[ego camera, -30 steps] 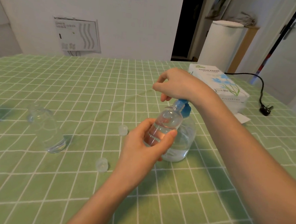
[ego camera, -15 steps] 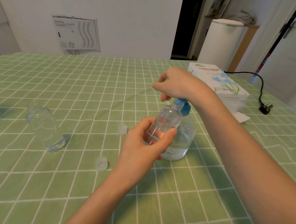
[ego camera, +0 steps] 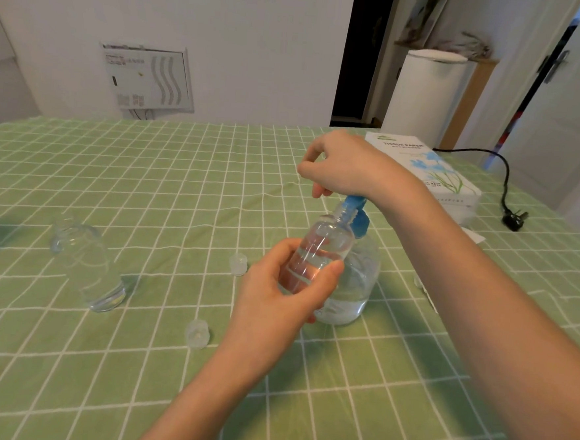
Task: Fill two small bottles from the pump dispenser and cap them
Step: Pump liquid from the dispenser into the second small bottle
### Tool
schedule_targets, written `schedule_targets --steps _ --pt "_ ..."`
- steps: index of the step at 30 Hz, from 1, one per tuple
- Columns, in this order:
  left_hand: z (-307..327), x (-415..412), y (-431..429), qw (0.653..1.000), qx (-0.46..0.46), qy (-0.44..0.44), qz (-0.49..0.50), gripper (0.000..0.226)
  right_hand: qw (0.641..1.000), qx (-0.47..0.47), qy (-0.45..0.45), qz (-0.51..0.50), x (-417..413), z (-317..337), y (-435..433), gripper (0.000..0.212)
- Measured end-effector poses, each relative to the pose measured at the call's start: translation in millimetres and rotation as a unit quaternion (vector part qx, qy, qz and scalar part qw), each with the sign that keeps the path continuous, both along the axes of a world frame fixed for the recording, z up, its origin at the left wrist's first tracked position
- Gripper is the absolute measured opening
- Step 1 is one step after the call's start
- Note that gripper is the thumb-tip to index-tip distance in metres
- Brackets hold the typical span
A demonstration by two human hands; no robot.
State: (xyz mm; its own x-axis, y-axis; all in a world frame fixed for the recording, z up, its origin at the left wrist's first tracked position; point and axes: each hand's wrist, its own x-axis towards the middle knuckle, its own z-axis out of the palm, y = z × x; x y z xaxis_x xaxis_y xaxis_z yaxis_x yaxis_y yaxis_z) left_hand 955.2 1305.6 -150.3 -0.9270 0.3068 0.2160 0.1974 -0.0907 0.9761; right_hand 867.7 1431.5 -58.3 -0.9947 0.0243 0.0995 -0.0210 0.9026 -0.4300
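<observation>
Hardly shifting since a second ago. Leaving an empty small bottle standing well left of the fingers, a clear cap and a second cap lying nearer. Gripping the part-filled small bottle in the left hand, fingers wrapping its lower half, tilting its mouth up to the blue pump head. Keeping the pump dispenser just behind those fingers, covering its head with the right hand, fingers curling down over it.
</observation>
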Motion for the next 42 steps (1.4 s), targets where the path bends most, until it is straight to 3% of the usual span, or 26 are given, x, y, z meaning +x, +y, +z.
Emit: schedule_targets --steps 24,36,42 --pt "-1.7 -0.9 -0.2 1.0 -0.002 0.003 0.006 0.009 1.0 -0.005 0.02 -0.004 -1.4 -0.5 1.6 0.031" --pt "-1.5 -0.5 0.3 1.0 -0.014 -0.001 0.007 0.01 1.0 0.016 -0.024 -0.007 0.8 -8.3 -2.4 0.041" --pt "-3.5 -1.5 -0.1 1.0 -0.02 -0.002 0.013 0.005 1.0 0.009 -0.025 -0.01 0.5 -11.9 -1.8 0.036"
